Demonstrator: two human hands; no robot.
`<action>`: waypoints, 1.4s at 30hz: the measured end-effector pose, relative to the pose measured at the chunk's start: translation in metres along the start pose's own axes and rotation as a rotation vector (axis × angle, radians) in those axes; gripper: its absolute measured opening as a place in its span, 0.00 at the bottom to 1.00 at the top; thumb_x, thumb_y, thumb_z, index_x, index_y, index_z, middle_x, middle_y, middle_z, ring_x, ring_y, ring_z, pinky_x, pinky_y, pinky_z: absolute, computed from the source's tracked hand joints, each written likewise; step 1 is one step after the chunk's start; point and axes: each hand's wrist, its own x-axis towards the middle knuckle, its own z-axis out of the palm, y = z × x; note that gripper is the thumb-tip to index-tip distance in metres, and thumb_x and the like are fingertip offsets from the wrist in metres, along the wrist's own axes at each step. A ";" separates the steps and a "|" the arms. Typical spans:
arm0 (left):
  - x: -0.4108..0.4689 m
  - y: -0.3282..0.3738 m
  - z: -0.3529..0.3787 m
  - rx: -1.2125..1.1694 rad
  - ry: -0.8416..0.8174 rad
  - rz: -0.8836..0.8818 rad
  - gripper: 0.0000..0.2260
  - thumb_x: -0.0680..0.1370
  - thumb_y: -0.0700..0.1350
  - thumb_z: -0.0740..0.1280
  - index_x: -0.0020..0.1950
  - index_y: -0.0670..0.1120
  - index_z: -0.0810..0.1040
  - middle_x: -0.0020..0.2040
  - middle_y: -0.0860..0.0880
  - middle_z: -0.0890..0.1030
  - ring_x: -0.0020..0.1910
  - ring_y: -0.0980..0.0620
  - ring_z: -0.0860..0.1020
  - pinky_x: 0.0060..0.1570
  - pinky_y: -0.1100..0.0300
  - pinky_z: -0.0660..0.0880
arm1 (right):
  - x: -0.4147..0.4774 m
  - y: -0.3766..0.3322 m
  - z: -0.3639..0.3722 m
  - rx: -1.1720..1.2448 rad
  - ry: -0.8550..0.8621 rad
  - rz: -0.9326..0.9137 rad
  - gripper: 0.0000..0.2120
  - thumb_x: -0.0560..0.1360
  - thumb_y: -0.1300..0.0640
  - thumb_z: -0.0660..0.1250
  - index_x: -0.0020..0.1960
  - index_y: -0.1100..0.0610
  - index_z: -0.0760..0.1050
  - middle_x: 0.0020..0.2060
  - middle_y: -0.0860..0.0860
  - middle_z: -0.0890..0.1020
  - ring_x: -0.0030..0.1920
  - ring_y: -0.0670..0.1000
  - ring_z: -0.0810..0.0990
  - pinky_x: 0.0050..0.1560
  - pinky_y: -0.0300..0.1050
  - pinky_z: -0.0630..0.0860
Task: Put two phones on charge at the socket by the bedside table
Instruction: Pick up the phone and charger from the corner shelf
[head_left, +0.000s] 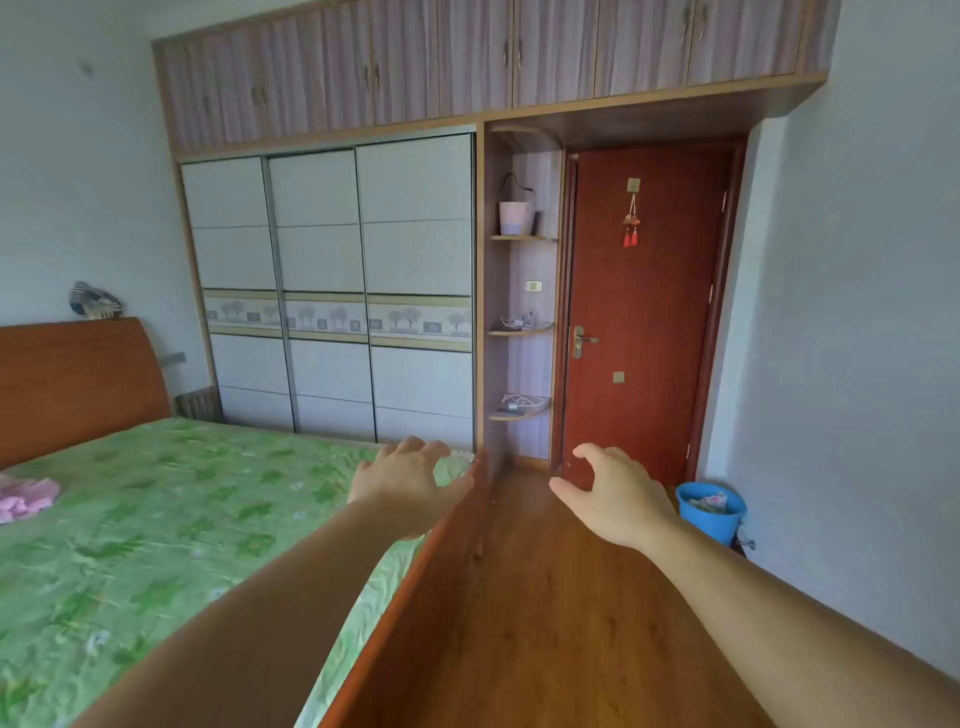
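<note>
1. A red-brown wooden footboard (431, 571) is seen between the arms; a blue plastic bucket (709, 512) is set at 3 o'clock.
2. The left hand (410, 478) and right hand (613, 493) are held out empty, fingers spread.
3. A small wooden bedside table (197, 402) and grey wall socket (174, 358) are seen at 9 o'clock. White cables (519, 400) lie on curved corner shelves (511, 417) at 12 o'clock; whether phones lie there cannot be told.
4. A green floral bedspread (156, 519) and wooden floor (545, 597) are shown.

Bed (156, 519) left, door (644, 312) ahead (bucket (709, 512) to its right)
</note>
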 end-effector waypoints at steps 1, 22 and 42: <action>0.012 0.001 0.008 -0.004 -0.007 0.001 0.30 0.76 0.70 0.52 0.72 0.56 0.67 0.73 0.52 0.68 0.71 0.48 0.66 0.67 0.46 0.64 | 0.010 0.005 0.005 0.002 -0.005 0.004 0.27 0.75 0.35 0.57 0.70 0.47 0.66 0.67 0.50 0.73 0.64 0.55 0.74 0.60 0.54 0.75; 0.452 -0.019 0.156 0.000 -0.101 0.007 0.25 0.77 0.67 0.55 0.70 0.57 0.68 0.70 0.51 0.70 0.69 0.47 0.68 0.64 0.49 0.66 | 0.432 0.113 0.133 -0.064 -0.069 0.077 0.25 0.76 0.36 0.58 0.67 0.49 0.68 0.63 0.50 0.75 0.61 0.54 0.75 0.58 0.51 0.75; 0.879 0.027 0.319 0.038 -0.192 -0.151 0.28 0.77 0.67 0.56 0.74 0.57 0.64 0.74 0.52 0.67 0.71 0.47 0.67 0.67 0.46 0.68 | 0.879 0.304 0.257 0.000 -0.175 0.031 0.27 0.75 0.35 0.58 0.69 0.48 0.66 0.66 0.51 0.73 0.64 0.57 0.73 0.58 0.54 0.70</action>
